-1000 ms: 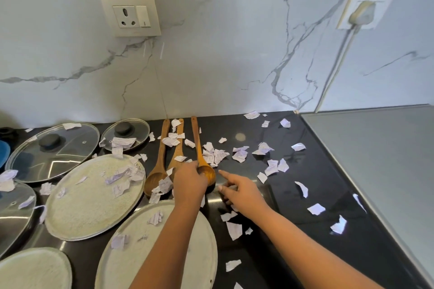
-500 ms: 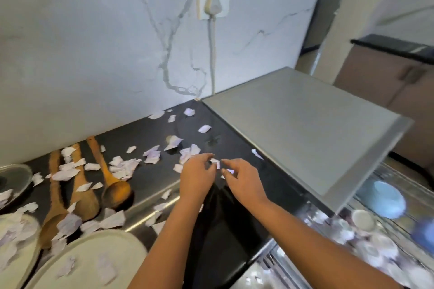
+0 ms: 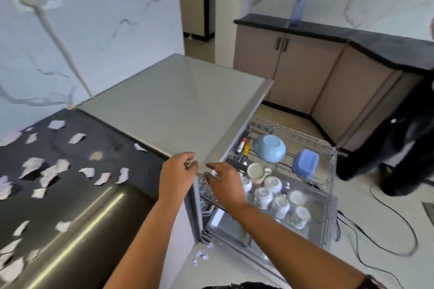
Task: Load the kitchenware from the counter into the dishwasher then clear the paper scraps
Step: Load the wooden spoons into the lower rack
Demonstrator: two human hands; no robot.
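Observation:
Torn paper scraps (image 3: 54,171) lie scattered over the black counter (image 3: 112,143). Beside it stands the grey dishwasher (image 3: 178,105), its wire rack (image 3: 328,155) pulled out. The rack holds a blue bowl (image 3: 270,148), a blue container (image 3: 305,164), a cream mug (image 3: 256,170) and several white cups (image 3: 272,183). My left hand (image 3: 178,173) hovers at the dishwasher's front corner with curled fingers; whether it holds anything is hidden. My right hand (image 3: 225,183) is over the rack's near edge, and a small white scrap shows at its thumb. The counter's kitchenware is out of frame.
A few scraps (image 3: 199,256) lie low by the dishwasher's front. A steel strip (image 3: 94,218) runs along the counter's near side. A black cable (image 3: 375,237) trails over the floor. A person in dark clothes (image 3: 399,148) stands at the right. A blue bottle (image 3: 297,9) is on the far counter.
The view swung right, from spoons and plates to the dishwasher. My left hand left the wooden spoon; both hands reached into the scraps, then moved right to the rack's edge.

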